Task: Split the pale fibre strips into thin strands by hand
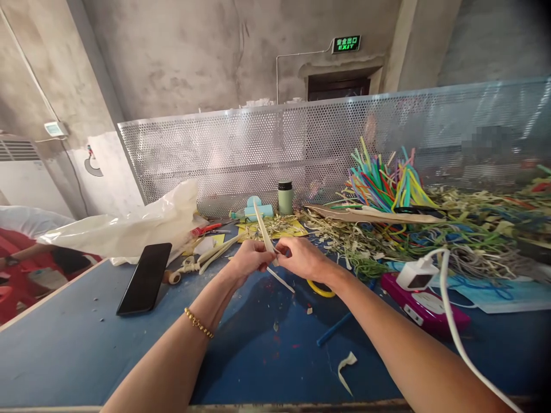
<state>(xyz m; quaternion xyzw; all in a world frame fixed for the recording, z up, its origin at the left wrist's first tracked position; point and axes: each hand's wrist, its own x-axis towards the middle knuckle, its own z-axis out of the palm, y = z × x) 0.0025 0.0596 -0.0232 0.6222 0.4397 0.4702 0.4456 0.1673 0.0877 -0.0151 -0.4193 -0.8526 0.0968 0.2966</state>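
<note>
My left hand [249, 259] and my right hand [301, 258] meet above the blue table [86, 344], both pinched on a long cream-coloured strip [262, 229]. The strip sticks up and away from my fingers, and a thin end of it [280, 280] hangs down toward the table. A gold bead bracelet sits on my left wrist. A yellow ring [321, 289] lies on the table just under my right hand.
A black phone [145, 277] lies at left beside a white plastic bag [138, 226]. Coloured strips and cream trimmings [387, 189] pile up at right. A white charger on a magenta power bank [424, 301], a green flask [285, 197], and a perforated metal screen [301, 149] stand nearby.
</note>
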